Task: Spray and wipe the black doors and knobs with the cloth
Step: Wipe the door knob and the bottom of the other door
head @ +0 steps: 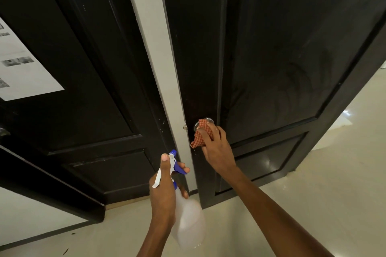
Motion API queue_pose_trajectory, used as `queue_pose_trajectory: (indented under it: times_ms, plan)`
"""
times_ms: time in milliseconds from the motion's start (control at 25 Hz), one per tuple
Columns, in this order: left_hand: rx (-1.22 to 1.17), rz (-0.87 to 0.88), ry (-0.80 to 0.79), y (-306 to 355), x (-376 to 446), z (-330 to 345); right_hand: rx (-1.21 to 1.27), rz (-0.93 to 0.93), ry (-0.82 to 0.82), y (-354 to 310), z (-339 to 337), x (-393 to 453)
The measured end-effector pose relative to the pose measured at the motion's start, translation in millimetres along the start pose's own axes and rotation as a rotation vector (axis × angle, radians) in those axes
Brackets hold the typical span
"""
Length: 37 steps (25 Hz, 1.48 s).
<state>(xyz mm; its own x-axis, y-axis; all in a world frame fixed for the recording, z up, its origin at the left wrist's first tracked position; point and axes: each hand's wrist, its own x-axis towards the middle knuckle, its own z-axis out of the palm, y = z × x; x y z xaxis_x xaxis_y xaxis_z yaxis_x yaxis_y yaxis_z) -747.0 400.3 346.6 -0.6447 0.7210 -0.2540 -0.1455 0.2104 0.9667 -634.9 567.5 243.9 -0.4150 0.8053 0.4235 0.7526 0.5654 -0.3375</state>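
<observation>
- right hand (216,144) presses an orange checked cloth (201,133) round the round silver knob (198,125), mostly hidden, on the right black panelled door (282,58)
- left hand (165,190) grips a translucent white spray bottle (189,221) by its neck; one fingertip seemingly on the blue trigger

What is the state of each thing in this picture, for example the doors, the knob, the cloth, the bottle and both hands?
Right door: black, standing ajar.
Left door: black, a printed sheet stuck on it.
Knob: mostly covered by the cloth.
Cloth: bunched, pressed on the knob.
Spray bottle: upright, held, nozzle towards the doors.
Right hand: grips the cloth.
Left hand: holds the bottle neck.
</observation>
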Motion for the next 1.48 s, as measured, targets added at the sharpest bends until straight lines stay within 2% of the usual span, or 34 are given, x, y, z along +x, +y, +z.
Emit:
queue_pose_trajectory:
  times_ms: [120,400,680,800,920,1080,1280,1400,1480]
  plan:
    - [-0.005,0.017,-0.009,-0.9,-7.1,-1.0,-0.046,-0.004,-0.026,1.0,0.5,2.5]
    - [0.021,0.041,-0.028,-0.4,-46.8,-8.6,0.018,0.059,-0.057,-7.5,-16.3,-16.8]
    - [0.049,0.084,-0.129,-26.1,-117.9,-19.6,0.059,0.032,-0.013,15.7,-66.8,-130.9]
    - [0.057,0.058,-0.23,-39.8,-155.6,-15.7,0.102,0.053,0.021,37.8,-101.6,-195.3]
    - [0.091,0.021,-0.352,-57.9,-192.6,-8.6,0.141,0.154,0.091,49.8,-137.6,-258.4]
    - [0.133,0.013,-0.488,-72.5,-229.7,2.7,0.289,0.337,0.311,44.9,-186.6,-324.7]
    - [0.181,0.029,-0.647,-74.8,-261.3,25.5,0.586,0.703,0.77,31.0,-224.0,-396.5]
    - [0.166,0.053,-0.755,-78.8,-273.9,46.6,0.72,0.767,0.995,36.5,-237.9,-434.5]
    - [0.165,0.083,-0.823,-80.4,-280.1,64.7,0.893,0.834,1.146,35.5,-245.9,-455.4]
